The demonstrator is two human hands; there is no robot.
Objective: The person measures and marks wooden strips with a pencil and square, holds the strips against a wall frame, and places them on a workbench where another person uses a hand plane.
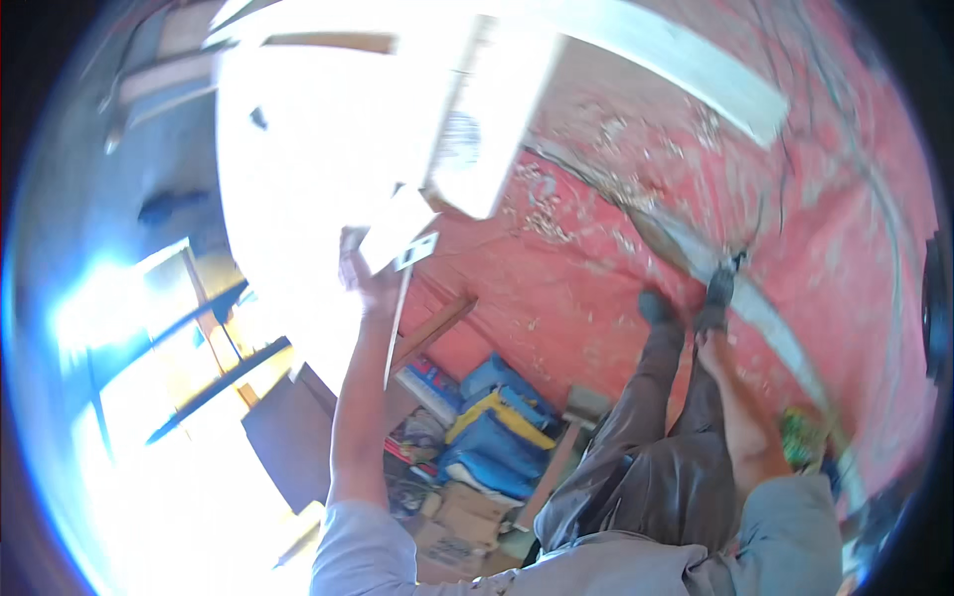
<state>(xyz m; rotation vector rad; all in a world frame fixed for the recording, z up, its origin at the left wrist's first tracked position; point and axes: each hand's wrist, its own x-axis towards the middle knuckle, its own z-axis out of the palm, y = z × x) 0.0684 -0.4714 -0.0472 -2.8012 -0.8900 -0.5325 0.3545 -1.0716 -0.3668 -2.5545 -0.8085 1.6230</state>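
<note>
My left hand (366, 281) reaches forward over the edge of a bright white table or board (308, 179), washed out by glare. Its fingers close around a pale block-like piece (397, 230). Against that piece, on the side away from my fingers, is a small white plate with dark marks (417, 251). Low on the right, my right hand (710, 350) hangs in front of my right shin, its fingers curled. Beyond it are my dark shoe (722, 285) and a small black object (737, 260). Whether the hand holds anything cannot be made out.
A long pale box-like board (487, 119) lies on the table's right side. Another white plank (696, 65) extends far right. Wood shavings (547, 223) litter the red floor sheet (586, 268). Blue and yellow bags (497, 432) and cardboard (462, 521) lie left of my legs.
</note>
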